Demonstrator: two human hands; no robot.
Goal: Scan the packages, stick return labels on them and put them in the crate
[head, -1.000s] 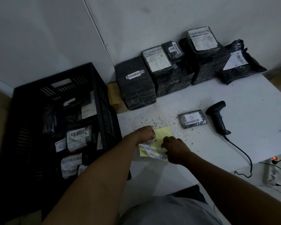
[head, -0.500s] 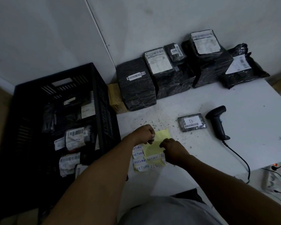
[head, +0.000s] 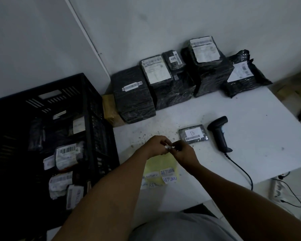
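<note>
My left hand (head: 156, 146) and my right hand (head: 182, 152) meet above the table and pinch a small white return label (head: 168, 147) between their fingertips. Below them lies a yellow sheet (head: 161, 165) with several white "RETURN" labels. A small black package (head: 193, 134) marked "B" lies flat just right of my hands. The black handheld scanner (head: 219, 133) rests on the table right of it. The black crate (head: 47, 136) stands at the left with several labelled packages inside.
Several black wrapped packages (head: 172, 80) stand in a row along the wall at the back of the white table (head: 259, 145). A yellowish parcel (head: 110, 110) sits between crate and row. The scanner cable (head: 242, 169) runs off the front edge toward a power strip (head: 277, 190).
Both hands have lifted off the yellow sheet and moved up and right, now pinching one small label together. More of the sheet and its labels shows.
</note>
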